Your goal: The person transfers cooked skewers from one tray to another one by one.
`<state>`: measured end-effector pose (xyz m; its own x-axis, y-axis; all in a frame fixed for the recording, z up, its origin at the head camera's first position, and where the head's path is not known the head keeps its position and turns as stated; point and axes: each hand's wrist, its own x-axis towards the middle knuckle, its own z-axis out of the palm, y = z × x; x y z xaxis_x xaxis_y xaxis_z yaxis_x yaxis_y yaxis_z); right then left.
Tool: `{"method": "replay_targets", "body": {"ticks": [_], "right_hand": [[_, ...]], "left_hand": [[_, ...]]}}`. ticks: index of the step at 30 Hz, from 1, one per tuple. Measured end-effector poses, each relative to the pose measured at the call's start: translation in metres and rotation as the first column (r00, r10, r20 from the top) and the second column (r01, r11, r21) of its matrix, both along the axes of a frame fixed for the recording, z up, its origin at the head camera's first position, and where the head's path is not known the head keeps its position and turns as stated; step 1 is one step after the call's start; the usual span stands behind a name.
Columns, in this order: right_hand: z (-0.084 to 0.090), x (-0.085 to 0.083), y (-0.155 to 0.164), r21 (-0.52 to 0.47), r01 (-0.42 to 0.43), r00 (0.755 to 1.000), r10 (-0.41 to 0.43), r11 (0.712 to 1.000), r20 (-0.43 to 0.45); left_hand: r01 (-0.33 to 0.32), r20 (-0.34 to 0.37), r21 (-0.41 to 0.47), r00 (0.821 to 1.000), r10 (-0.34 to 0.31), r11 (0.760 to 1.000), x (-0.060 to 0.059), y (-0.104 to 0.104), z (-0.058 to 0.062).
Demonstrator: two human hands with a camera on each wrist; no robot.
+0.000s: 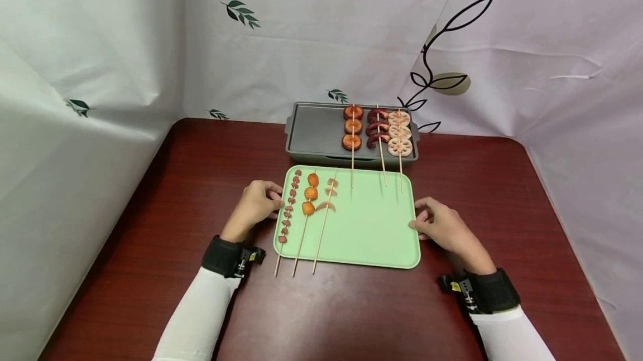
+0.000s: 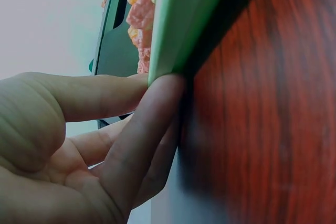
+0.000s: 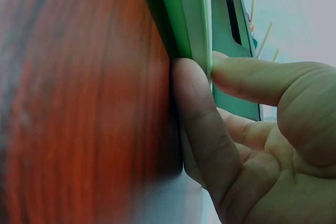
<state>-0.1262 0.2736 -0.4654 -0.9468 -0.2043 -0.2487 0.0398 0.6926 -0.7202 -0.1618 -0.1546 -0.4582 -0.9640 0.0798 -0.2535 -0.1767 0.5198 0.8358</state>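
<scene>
Both hands pinch a light green tray (image 1: pixel 374 224) by its short sides. My left hand (image 1: pixel 255 203) has its thumb on the rim and fingers under the left edge; in the left wrist view the same grip shows close up. On the opposite edge my right hand (image 1: pixel 442 226) pinches the rim likewise, thumb on top and fingertips beneath. Three skewers lie on the tray's left part: one of small pink meat chunks (image 1: pixel 288 215), one of orange balls (image 1: pixel 311 193), and one of thin curved pinkish pieces (image 1: pixel 329 193). Their sticks jut past the near edge.
Behind the tray stands a dark grill pan (image 1: pixel 316 129). On its right part lie skewers of mushroom caps (image 1: pixel 353 126), dark red tentacles (image 1: pixel 378 128) and lotus root slices (image 1: pixel 399 132), sticks reaching over the tray. White patterned cloth hangs around the reddish wooden table (image 1: pixel 201 177).
</scene>
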Motion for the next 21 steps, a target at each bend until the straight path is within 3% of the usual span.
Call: {"method": "replay_targets", "body": {"ticks": [6,10,14,21], "right_hand": [[0.002,0.001,0.001,-0.016,-0.011,1.000,0.011,1.000,0.004],[0.008,0.003,0.003,0.035,-0.017,0.999,0.018,0.999,-0.027],[0.015,0.004,0.004,0.065,-0.009,0.996,0.014,0.998,-0.085],[0.026,0.008,0.005,0.016,0.050,0.979,-0.046,0.999,-0.198]], "left_hand": [[-0.007,0.041,0.046,0.999,0.005,0.999,-0.001,-0.002,-0.002],[-0.016,0.084,0.107,0.996,0.007,0.994,-0.003,-0.004,-0.005],[-0.010,0.095,0.133,0.995,-0.003,0.991,-0.004,-0.007,-0.007],[0.009,0.083,0.136,0.996,-0.020,0.991,-0.004,-0.008,-0.007]]}}
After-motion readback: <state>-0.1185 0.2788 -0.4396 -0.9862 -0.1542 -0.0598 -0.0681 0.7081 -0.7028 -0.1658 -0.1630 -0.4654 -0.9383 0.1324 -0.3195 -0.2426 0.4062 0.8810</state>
